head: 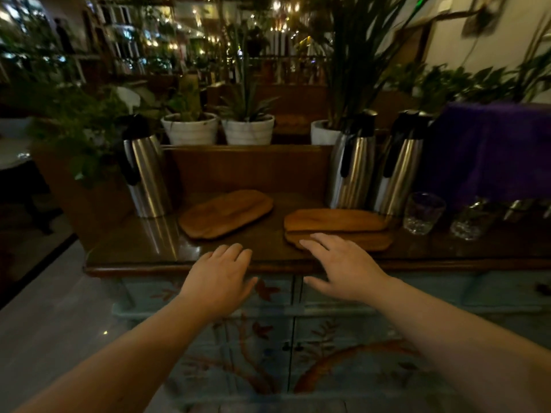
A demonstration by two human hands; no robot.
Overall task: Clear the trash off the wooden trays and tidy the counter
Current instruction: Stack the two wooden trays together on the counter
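On the dark wooden counter (pixel 143 251), seen from the head camera, three wooden trays lie bare: a single tray (pixel 225 214) sits left of centre, angled, and to its right an upper tray (pixel 334 221) rests stacked on a lower tray (pixel 369 240), the upper one set back so the near edge of the lower shows. No trash is visible on any of them, though the light is dim and small scraps could go unseen. The left hand (pixel 219 274) hovers over the counter's front edge, fingers loosely spread and holding nothing. The right hand (pixel 343 263) is likewise spread flat and empty, its fingertips (pixel 307 243) over the near left corner of the lower tray; whether they touch the wood I cannot tell. That reach suggests the stack is about to be squared up or gathered, with the clearing itself seemingly done. One steel flask (pixel 146 177) stands at the left and two flasks (pixel 375 171) at the right, pushed back against the raised wooden panel to keep the middle free. Drinking glasses (pixel 423 213) stand in a row beside them, near a purple cloth (pixel 489 153), with potted plants (pixel 220 128) on the ledge behind.
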